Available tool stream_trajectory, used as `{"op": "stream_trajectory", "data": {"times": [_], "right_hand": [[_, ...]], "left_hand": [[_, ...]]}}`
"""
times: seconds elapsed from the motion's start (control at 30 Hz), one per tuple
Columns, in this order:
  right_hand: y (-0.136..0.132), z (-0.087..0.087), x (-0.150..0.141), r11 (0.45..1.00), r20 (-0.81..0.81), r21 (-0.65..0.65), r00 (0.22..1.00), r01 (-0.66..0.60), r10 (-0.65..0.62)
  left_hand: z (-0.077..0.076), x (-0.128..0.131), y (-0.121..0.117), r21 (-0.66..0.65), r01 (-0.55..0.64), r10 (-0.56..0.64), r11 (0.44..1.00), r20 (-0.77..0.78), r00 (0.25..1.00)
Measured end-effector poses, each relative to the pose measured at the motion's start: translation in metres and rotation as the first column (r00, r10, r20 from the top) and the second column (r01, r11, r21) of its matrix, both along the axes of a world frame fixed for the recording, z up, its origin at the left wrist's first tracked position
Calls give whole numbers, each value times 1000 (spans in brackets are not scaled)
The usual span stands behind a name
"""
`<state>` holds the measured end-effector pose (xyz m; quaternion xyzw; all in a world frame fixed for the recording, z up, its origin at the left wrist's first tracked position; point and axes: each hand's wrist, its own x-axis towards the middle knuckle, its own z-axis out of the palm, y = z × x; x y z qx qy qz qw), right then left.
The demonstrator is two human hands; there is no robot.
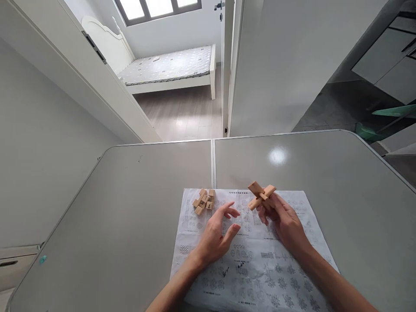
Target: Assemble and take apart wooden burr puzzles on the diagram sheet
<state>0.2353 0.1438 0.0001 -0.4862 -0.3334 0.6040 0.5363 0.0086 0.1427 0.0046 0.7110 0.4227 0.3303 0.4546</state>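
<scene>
My right hand [282,220] grips a partly assembled wooden puzzle [261,194] of crossed notched bars, held just above the printed instruction sheet [256,264]. My left hand [217,234] hovers over the sheet with fingers spread and slightly curled, holding nothing. A small pile of loose wooden puzzle pieces [204,201] lies on the sheet's top left corner, a little beyond my left fingertips.
The sheet lies on a grey folding table [130,208] with a centre seam. Beyond the table's far edge an open doorway shows a bed [169,69] on a wooden floor. A white wall stands at right, a green object [383,125] past it.
</scene>
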Motion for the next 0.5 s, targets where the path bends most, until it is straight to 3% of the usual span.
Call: {"op": "stream_trajectory", "data": {"times": [0.2,0.5], "right_hand": [[9,-6,22,981,216,78,957,179,-192],[21,-9,57,950,588,109,751,294,-300]], "left_hand": [[2,1,-2,35,-4,5,999,-47,999],[1,2,-4,103,6,4,995,-98,995]]}}
